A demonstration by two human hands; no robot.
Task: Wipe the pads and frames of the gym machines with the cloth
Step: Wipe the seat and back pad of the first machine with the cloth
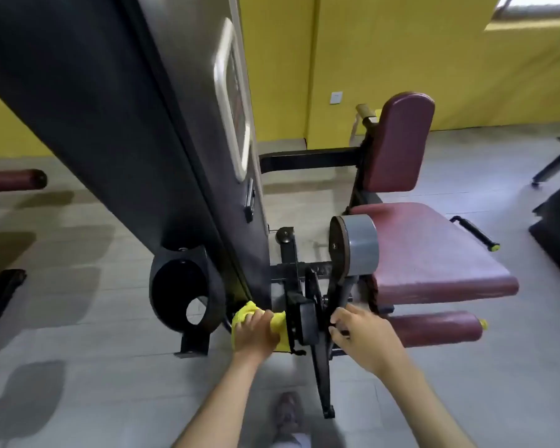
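**Low frame work at the foot of the weight tower**

The step in hand looked like the frame wipe, down where the dark weight tower [136, 150] met its black linkage, close above the grey floor [78, 318]. The left grip [256, 331] was clenched around the yellow cloth [243, 313], which was bunched under the fingers. One lobe bulged out towards the tower's bottom corner and another lapped against the black plate [306, 321] of the linkage. The cloth therefore sat inside that grip and was pressed to the metal, not lying loose anywhere.

The right grip [362, 337] was curled round the black lever arm [320, 376], just beside the plate and a little apart from the cloth hand. It seemed to be steadying the arm or holding it aside.

By my reading, the pads had yet to be reached from this position. The maroon seat pad [434, 253], back pad [398, 143] and lower roller pad [434, 328] all lay beyond the right grip, and the grey roller [359, 250] stood above the linkage. Whether any of them had been cleaned could not be told.

The next move probably called for drawing the cloth along the plate and up the lever arm. That would take firm pressure in the narrow gap between tower and linkage, with fingers kept clear of the pivot. The black cup holder [185, 292] beside the cloth would be an easy neighbour to take in.
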